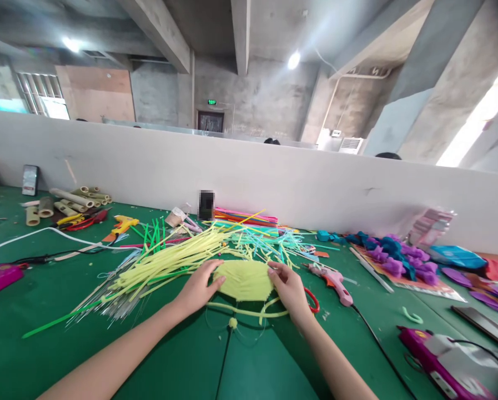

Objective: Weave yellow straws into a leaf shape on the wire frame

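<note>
A flat, pale yellow panel of pipe cleaners [244, 280], roughly leaf-like with ridges, is held up just above the green table. My left hand [196, 288] pinches its left edge between thumb and fingers. At the opposite edge, my right hand [289, 289] grips it the same way. Below the panel lie a loose yellow pipe cleaner [244, 312] and a small yellow pompom-like ball [232, 323]. Red-handled scissors [313, 300] are partly hidden behind my right hand. A large heap of yellow pipe cleaners [177, 255] spreads behind my left hand.
A pink glue gun [336, 282] lies at right, its cord running forward. Further off are a yellow glue gun [124, 224], bamboo tubes [76, 201] and purple and blue fuzzy pieces [398, 256]. Magenta power strips [3, 279] sit at both sides. A white partition [149, 161] bounds the table.
</note>
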`<state>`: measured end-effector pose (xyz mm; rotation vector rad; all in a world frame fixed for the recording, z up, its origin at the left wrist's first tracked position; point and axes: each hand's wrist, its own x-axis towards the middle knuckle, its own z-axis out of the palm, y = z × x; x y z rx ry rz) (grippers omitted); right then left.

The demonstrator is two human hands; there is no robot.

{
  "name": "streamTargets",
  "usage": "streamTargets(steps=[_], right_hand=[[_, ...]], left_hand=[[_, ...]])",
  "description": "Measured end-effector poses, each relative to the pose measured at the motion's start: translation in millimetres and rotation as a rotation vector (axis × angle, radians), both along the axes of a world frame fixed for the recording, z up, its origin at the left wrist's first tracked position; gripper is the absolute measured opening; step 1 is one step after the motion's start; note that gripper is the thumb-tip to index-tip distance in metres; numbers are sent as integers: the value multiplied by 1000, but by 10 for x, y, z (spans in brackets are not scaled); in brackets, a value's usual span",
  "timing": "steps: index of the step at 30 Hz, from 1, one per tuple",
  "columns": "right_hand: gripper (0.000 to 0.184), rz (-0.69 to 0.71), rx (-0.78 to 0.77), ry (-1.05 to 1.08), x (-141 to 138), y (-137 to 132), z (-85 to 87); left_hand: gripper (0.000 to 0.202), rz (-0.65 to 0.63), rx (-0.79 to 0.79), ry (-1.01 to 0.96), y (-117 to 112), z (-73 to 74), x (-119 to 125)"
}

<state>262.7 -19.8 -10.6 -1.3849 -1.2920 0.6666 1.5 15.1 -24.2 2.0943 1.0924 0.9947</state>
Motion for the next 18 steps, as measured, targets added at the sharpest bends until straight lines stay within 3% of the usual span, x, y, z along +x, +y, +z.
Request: streamTargets(steps=[5,11,16,18], right_hand=[[51,95,-62,234,31,-8,26],[50,198,-84,379,44,-48,115],[45,435,-248,435,31,-129,204],[43,501,-339,423,-14,-168,216]], left_hand=[[57,11,-436,-367,71,80,-36],[58,119,-457,-411,44,173,-57],[59,-161,-813,-561,-6,223,-83],[60,-217,-892,-578,-25,227,-85]])
